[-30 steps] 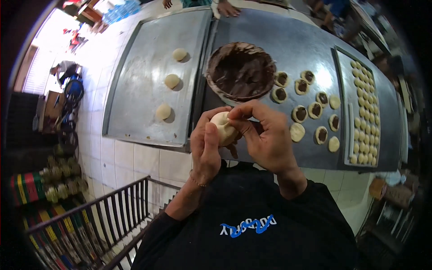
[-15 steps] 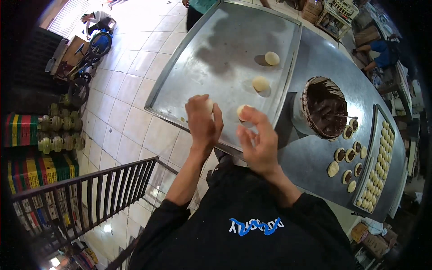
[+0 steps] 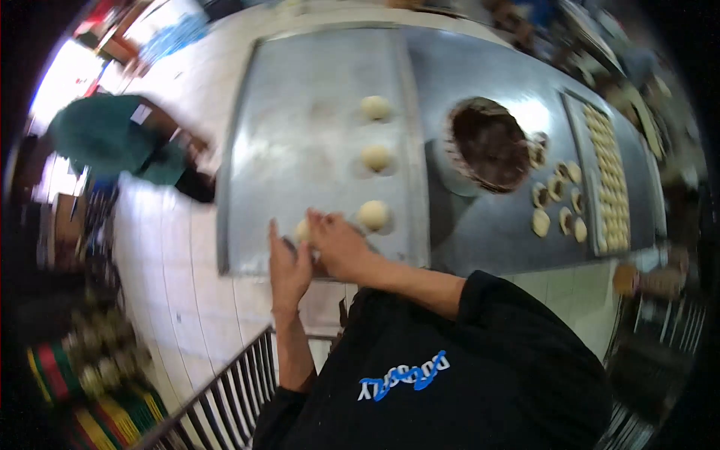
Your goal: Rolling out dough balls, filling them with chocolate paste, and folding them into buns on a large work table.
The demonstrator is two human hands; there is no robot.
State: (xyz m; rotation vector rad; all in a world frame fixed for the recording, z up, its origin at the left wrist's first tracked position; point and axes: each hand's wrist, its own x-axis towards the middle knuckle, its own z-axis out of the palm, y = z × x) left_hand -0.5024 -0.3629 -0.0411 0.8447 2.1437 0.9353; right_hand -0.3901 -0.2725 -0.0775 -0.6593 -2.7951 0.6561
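A pale dough ball lies low on the metal tray, between my hands. Beside it, my left hand is open, with the index finger stretched out and the thumb up against the ball. My right hand reaches in from the right, its fingers bent and pressed together on the ball's side, partly hiding it. A second dough ball sits just beyond my right hand. Farther up the same side of the tray rest another dough ball and one more dough ball. Motion blurs the view.
Right of the tray, a bucket of dark chocolate filling stands on the steel table. Several flattened dough rounds, some topped with filling, lie beyond it. A second tray holds rows of dough balls. A person in green bends at the left. A railing is near.
My view has turned, and the tray now appears straighter. Both hands have come together around the dough ball at the lower left, with my right hand moving left. A person in green appears at the left.
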